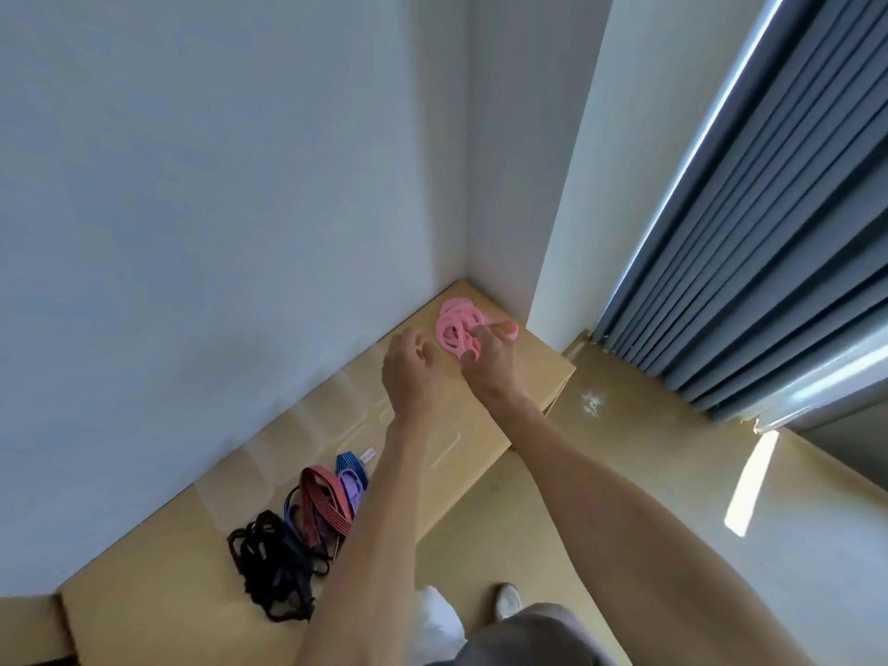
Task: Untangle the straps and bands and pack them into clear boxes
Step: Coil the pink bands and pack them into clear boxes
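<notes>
A tangle of pink bands [454, 326] lies at the far corner of the tan tabletop [158, 584]. My right hand [487, 365] pinches one pink strand and pulls it out to the right of the pile. Just left of it, my left hand [408, 374] hovers with loosely curled fingers and holds nothing that I can see. Nearer to me lies a second heap: black straps [274, 564], a red striped band [322, 502], purple bands [348, 487] and a blue band [351, 461]. A clear box [432, 442] shows only faintly on the table under my left forearm.
White walls close the table's left and far sides. More faint clear boxes [326, 401] stand along the left wall. Grey curtains [749, 242] hang at the right above a pale floor [624, 473]. My feet are below the table's front edge.
</notes>
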Tool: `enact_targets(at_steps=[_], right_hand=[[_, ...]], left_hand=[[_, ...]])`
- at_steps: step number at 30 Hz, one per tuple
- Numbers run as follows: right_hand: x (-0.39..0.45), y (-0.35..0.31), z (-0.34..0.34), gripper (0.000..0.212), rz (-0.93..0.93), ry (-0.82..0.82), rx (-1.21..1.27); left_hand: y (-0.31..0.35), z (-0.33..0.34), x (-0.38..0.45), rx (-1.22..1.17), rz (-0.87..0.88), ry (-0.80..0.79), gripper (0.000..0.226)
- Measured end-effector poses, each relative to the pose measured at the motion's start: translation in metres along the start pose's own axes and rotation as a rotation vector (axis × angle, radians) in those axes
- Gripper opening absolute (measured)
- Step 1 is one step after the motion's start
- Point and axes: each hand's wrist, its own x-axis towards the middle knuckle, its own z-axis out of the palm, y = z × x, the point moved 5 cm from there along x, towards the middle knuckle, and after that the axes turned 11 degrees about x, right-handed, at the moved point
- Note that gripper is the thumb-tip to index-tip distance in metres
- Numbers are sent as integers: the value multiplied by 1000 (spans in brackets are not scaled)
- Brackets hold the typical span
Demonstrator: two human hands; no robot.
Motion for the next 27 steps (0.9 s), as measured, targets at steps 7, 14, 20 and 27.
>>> enact_targets(at_steps=[7,14,20,27], right_hand=[[57,35,-13,44,-65,-64,-58],[140,90,24,33,118,-94,-50],[194,129,62,37,359,-143,-47],[227,150,88,33,406,-118,-18]], left_hand=[[20,54,44,81,109,-12,13],[-10,151,120,188,-35,-194,16],[-53,230,158,357,-236,-589,33],[-61,274,167,294,-305,-623,50]])
